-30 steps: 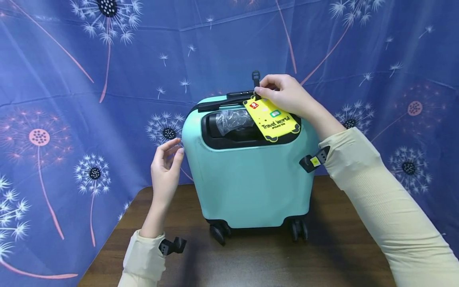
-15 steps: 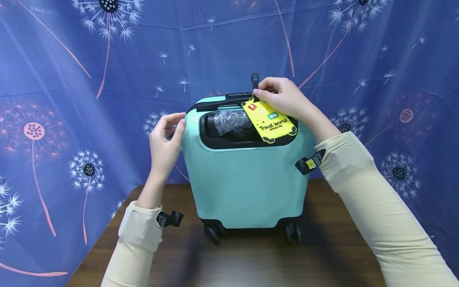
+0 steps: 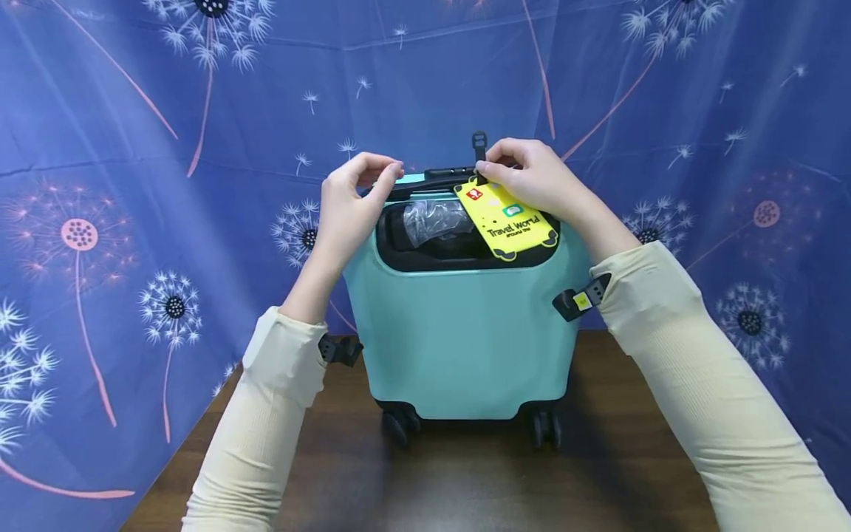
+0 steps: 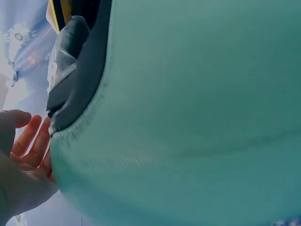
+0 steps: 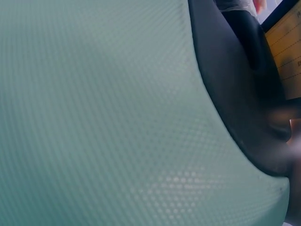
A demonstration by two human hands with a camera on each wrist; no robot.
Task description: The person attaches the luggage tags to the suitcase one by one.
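A mint-green suitcase [image 3: 465, 340] stands upright on its wheels in the head view. My right hand [image 3: 540, 179] pinches the black strap [image 3: 479, 151] of a yellow luggage tag [image 3: 503, 225] at the suitcase's top. The strap's buckle end sticks up above my fingertips, and the tag hangs over the recessed handle area. Above the suitcase's top left corner is my left hand [image 3: 352, 207], holding nothing, its fingers bent loosely and its thumb near them. In the left wrist view its fingers [image 4: 35, 148] lie beside the case's edge; whether they touch it I cannot tell.
Clear plastic wrap [image 3: 435, 222] covers the handle in the black recess [image 3: 432, 258]. A black combination lock [image 3: 448, 174] sits on the top edge. Beneath is a dark wooden table [image 3: 465, 480], with a blue dandelion-print curtain [image 3: 219, 222] behind and at the left.
My left hand has risen and moved right, from beside the suitcase's left side to over its top left corner. My right hand keeps its pinch on the luggage tag's strap.
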